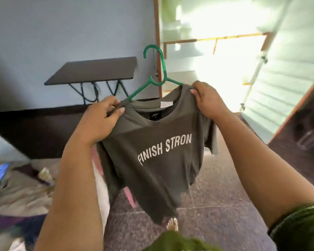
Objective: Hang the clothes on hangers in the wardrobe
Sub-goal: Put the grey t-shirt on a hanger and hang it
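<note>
in a blue-walled room with a tiled floor (216,214), both hands lift a grey t-shirt (152,151) on a green hanger (153,69); left hand (101,118) and right hand (208,100) fingers pinch its shoulders, hook up, bright wardrobe (225,42) ahead right, nearer the right hand.

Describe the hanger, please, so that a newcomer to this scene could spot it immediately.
Find the grey T-shirt with white lettering, held up mid-frame by the left hand and right hand. The hanger rises from its collar, hook up. It is the only bright green plastic thing here.
</note>
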{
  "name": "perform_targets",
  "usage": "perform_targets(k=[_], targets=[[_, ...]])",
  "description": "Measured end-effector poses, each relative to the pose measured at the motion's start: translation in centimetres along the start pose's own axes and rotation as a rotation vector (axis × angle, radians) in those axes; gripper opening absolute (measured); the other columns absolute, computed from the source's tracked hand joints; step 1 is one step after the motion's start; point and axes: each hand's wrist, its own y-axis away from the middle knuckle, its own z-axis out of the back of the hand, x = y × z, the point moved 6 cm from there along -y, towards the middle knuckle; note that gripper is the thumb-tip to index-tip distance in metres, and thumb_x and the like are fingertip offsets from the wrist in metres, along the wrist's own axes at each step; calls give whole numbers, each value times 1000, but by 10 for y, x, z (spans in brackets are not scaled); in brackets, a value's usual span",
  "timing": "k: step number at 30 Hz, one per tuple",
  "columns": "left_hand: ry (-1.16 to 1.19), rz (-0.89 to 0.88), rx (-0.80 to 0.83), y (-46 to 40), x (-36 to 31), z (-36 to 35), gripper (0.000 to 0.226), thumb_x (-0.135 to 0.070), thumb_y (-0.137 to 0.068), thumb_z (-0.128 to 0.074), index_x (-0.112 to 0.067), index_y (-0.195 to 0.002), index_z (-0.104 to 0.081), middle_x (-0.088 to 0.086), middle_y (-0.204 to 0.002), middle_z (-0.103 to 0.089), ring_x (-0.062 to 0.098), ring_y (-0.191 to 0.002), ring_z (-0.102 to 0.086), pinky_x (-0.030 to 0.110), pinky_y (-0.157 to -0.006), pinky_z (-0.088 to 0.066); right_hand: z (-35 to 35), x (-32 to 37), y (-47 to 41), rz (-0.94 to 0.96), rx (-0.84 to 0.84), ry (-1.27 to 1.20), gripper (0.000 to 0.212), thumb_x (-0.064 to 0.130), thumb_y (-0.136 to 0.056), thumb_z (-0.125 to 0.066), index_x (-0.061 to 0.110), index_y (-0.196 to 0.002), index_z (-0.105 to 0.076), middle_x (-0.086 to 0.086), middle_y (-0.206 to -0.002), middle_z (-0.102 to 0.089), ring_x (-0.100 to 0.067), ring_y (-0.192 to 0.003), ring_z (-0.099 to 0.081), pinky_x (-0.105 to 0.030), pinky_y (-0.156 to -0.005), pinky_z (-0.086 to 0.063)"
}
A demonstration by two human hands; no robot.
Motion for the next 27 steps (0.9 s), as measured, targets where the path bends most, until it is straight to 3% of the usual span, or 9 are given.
perform_targets(k=[6,11,13,16,20,22,25,27], targets=[[-37,-120,-83,-134,-40,-47,11,-31,-97,-54,-21,-98,-55,-4,-95,-60,21,-90,-56,33,-75,-43,13,-92,-111,-38,-124,152,47,39,-96,-30,5,-100,-62,-19,-93,-54,-34,-91,-51,-35,-73,-36],[-61,-171,-69,-251,-63,-81,16,-35,-99,-48,-20,-98,-52,1,-90,-65,24,-83,-59,38,-71,-46,29,-160,-201,-189,-190,162,27,30,-98,-51,16,-114,-68,-15,-106,-53,-32,-106,-47,-34,-88,-39],[-85,-200,-70,-293,-76,-98,14,-36,-100,-44,-23,-99,-50,1,-91,-64,24,-84,-58,38,-72,-45,38,-189,-235,-199,-166,167,27,28,-98,-49,17,-115,-67,-17,-105,-57,-35,-104,-52,-33,-86,-40],[-16,-214,-108,-355,-96,-123,14,-35,-99,-46,-24,-91,-46,1,-76,-60,25,-77,-57,34,-62,-37,55,-230,-287,-217,-173,130,23,26,-99,-44,19,-110,-63,-15,-101,-63,-32,-98,-58,-31,-83,-41],[-65,-258,-210,-439,-129,-160,14,-32,-100,-47,-20,-94,-44,-6,-63,-49,28,-75,-55,33,-62,-29,70,-285,-360,-243,-256,-5,22,26,-98,-43,18,-119,-44,-10,-77,-68,-30,-74,-63,-37,-73,-50],[-73,-252,-265,-482,-145,-176,12,-32,-100,-46,-21,-97,-44,-4,-67,-51,33,-83,-58,33,-66,-31,77,-311,-401,-219,-284,-63,21,28,-98,-46,18,-114,-37,-9,-76,-66,-29,-68,-62,-40,-68,-52],[-69,-196,-350,-542,-169,-199,16,-31,-100,-45,-16,-103,-49,7,-86,-63,36,-93,-59,35,-70,-36,87,-350,-457,-139,-335,-108,24,34,-94,-55,19,-108,-41,-2,-94,-62,-24,-84,-59,-33,-75,-47],[-25,-150,-367,-584,-187,-213,14,-31,-100,-45,-18,-99,-46,6,-85,-60,35,-94,-58,34,-69,-34,93,-375,-493,-63,-386,-89,27,39,-89,-60,20,-103,-48,-1,-94,-59,-24,-87,-59,-36,-79,-48]])
